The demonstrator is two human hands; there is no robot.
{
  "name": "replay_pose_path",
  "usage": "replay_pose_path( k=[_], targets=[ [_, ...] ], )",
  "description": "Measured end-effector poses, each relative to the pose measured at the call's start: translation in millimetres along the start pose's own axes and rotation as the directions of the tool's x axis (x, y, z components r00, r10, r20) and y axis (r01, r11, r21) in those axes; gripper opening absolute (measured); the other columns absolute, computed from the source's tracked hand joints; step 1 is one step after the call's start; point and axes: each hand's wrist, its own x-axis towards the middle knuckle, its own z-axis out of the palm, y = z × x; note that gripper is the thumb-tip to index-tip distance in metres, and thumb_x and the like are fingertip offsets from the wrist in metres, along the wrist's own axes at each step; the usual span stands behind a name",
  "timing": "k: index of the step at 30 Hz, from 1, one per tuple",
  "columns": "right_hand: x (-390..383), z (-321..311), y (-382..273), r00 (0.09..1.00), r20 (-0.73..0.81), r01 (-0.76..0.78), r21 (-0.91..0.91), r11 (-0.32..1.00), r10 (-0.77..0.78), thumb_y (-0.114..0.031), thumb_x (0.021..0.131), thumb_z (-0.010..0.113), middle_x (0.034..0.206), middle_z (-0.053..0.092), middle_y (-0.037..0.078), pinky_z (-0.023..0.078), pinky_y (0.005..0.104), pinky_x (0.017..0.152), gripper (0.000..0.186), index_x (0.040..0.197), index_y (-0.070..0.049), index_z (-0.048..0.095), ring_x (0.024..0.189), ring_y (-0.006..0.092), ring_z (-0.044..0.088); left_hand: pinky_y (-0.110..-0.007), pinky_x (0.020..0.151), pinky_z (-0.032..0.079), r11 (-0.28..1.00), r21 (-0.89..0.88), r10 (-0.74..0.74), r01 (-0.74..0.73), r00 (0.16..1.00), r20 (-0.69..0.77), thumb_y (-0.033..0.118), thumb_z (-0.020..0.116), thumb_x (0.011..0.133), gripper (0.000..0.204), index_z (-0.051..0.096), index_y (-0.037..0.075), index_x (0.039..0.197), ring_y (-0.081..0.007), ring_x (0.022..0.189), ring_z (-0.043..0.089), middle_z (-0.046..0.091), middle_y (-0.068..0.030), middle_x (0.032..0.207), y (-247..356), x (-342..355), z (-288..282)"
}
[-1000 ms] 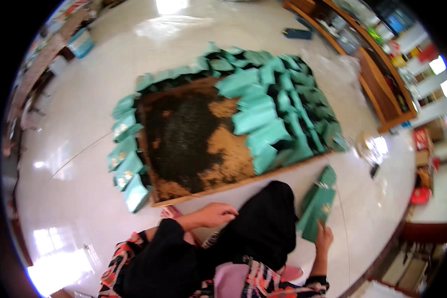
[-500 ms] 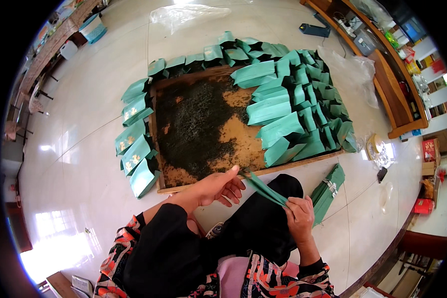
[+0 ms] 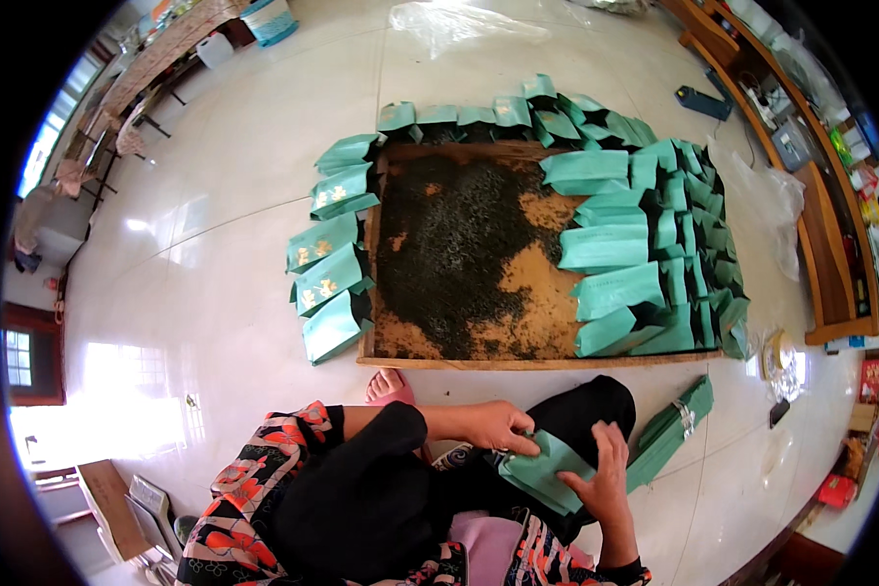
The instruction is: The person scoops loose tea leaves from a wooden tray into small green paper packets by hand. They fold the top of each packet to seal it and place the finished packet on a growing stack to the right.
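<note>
My left hand [image 3: 506, 427] is closed on the upper left edge of flat green bags [image 3: 547, 472] lying over my black-trousered lap. My right hand [image 3: 601, 479] has its fingers raised and apart, thumb at the bags' right side. To the right, a folded green bundle [image 3: 670, 430] with a silver band rests on the floor. Ahead lies a shallow wooden tray [image 3: 479, 363] holding dark granular material [image 3: 449, 244] over a brown bottom. Standing or leaning green packed bags [image 3: 606, 249] crowd its right part, and more line its left and far sides.
A wooden bench [image 3: 825, 254] runs along the right, with clear plastic sheeting [image 3: 767, 210] beside it. A dark device [image 3: 701, 103], a shiny round item [image 3: 779, 356] and a small black object [image 3: 779, 412] lie on the floor. A long table [image 3: 151, 59] and bucket [image 3: 272, 20] are at the far left.
The flat bags have moved from the bundle at my right onto my lap. My left hand moved right and took hold of them; my right hand's fingers, earlier gripping, have spread.
</note>
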Motion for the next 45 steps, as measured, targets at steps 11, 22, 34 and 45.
replay_pose_path(
  k=[11, 22, 34, 45],
  targets=[
    [-25, 20, 4, 0.989, 0.07, -0.145, 0.25, 0.957, 0.132, -0.027, 0.063, 0.077, 0.095, 0.059, 0.013, 0.034, 0.0499, 0.092, 0.048, 0.099, -0.004, 0.055, 0.094, 0.0318, 0.054, -0.029, 0.05, 0.037, 0.997, -0.02, 0.072, -0.072, 0.997, 0.005, 0.037, 0.064, 0.082, 0.041, 0.057, -0.001, 0.069, -0.0068, 0.053, 0.044, 0.048, -0.0054, 0.054, 7, -5, -8],
    [-59, -8, 120, 0.718, -0.211, -0.506, 0.497, 0.705, 0.664, -0.013, 0.08, 0.06, 0.082, 0.059, 0.012, 0.046, 0.0312, 0.067, 0.024, 0.097, 0.004, 0.055, 0.073, 0.018, 0.055, -0.024, 0.062, 0.043, 0.942, -0.335, -0.048, 0.007, 0.992, -0.114, 0.033, 0.06, 0.086, 0.03, 0.064, 0.006, 0.099, -0.0065, 0.068, 0.053, 0.061, 0.0006, 0.077, 12, -15, -32],
    [28, -38, 33, 0.863, -0.355, -0.219, 0.381, 0.898, 0.361, -0.005, 0.081, 0.058, 0.103, 0.058, 0.016, 0.043, 0.0348, 0.087, 0.032, 0.112, 0.001, 0.053, 0.098, 0.0266, 0.056, -0.025, 0.069, 0.044, 0.935, -0.304, 0.031, -0.182, 0.897, -0.441, 0.022, 0.052, 0.092, 0.019, 0.059, 0.005, 0.098, -0.0081, 0.074, 0.054, 0.058, 0.0006, 0.08, 40, -42, -59],
    [141, 30, -106, 0.944, -0.268, 0.281, 0.339, 0.898, -0.194, -0.006, 0.074, 0.06, 0.117, 0.049, 0.022, 0.039, 0.0402, 0.092, 0.051, 0.122, 0.002, 0.044, 0.108, 0.0366, 0.048, -0.036, 0.048, 0.041, 0.675, 0.737, 0.686, -0.024, 0.388, -0.616, 0.025, 0.07, 0.072, 0.029, 0.051, 0.006, 0.061, -0.0288, 0.053, 0.051, 0.047, -0.0074, 0.056, 59, -49, -76]
  ],
)
